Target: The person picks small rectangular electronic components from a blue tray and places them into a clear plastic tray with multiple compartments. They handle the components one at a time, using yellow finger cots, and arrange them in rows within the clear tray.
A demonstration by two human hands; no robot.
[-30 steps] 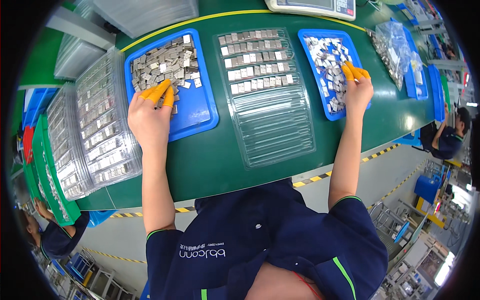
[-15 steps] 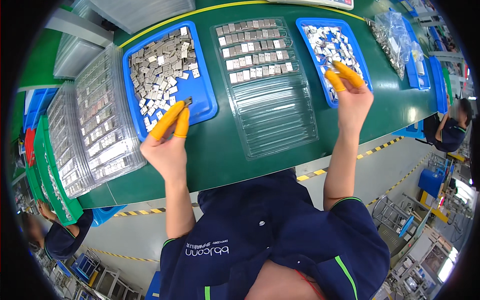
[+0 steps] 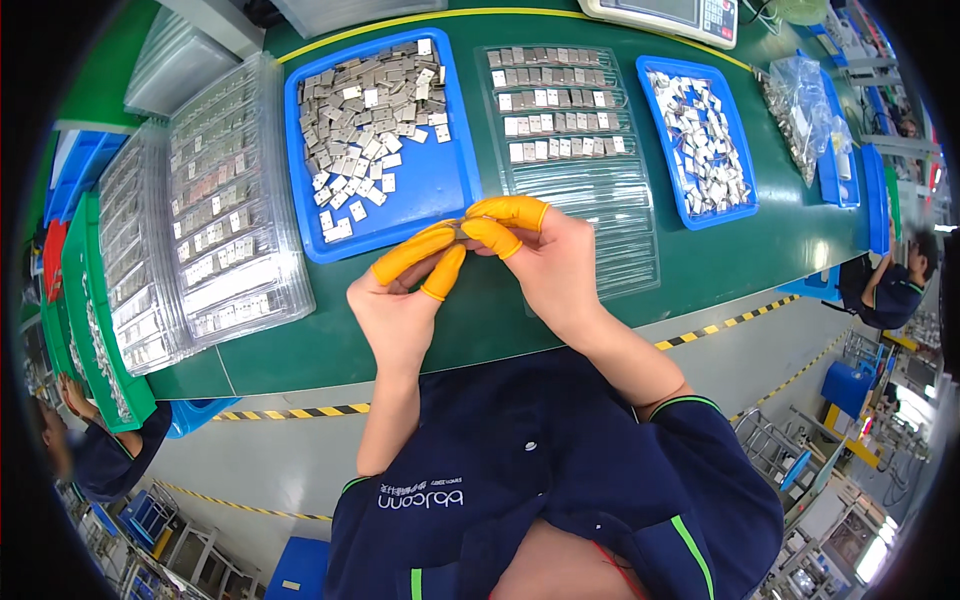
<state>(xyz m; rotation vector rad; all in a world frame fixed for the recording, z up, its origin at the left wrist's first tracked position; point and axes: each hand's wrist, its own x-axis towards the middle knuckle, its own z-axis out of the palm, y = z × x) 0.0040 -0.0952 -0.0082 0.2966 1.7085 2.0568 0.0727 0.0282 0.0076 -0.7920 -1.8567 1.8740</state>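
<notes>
Yellow finger cots cover fingertips on both hands. My left hand (image 3: 392, 318) and my right hand (image 3: 555, 268) meet in front of the left blue tray (image 3: 425, 190). Between their fingertips is a small dark-grey metal piece (image 3: 459, 231), mostly hidden by the fingers. Both hands are closed in a pinch on it; whether the right one also holds a second part cannot be made out. Many small flat silver metal pieces (image 3: 365, 110) lie heaped in that tray. A clear plastic tray (image 3: 590, 200) has several filled rows of similar pieces in its far half.
A smaller blue tray (image 3: 722, 218) at the right holds white parts (image 3: 708, 150). Stacked clear trays (image 3: 215, 210) of pieces and a green bin (image 3: 140, 408) stand at the left. A scale (image 3: 690, 18) is at the far edge; plastic bags (image 3: 800, 90) lie far right. Co-workers sit at both sides.
My right hand has come left from the right blue tray to meet my left hand. The left hand, still holding the metal piece, has moved right and slightly nearer.
</notes>
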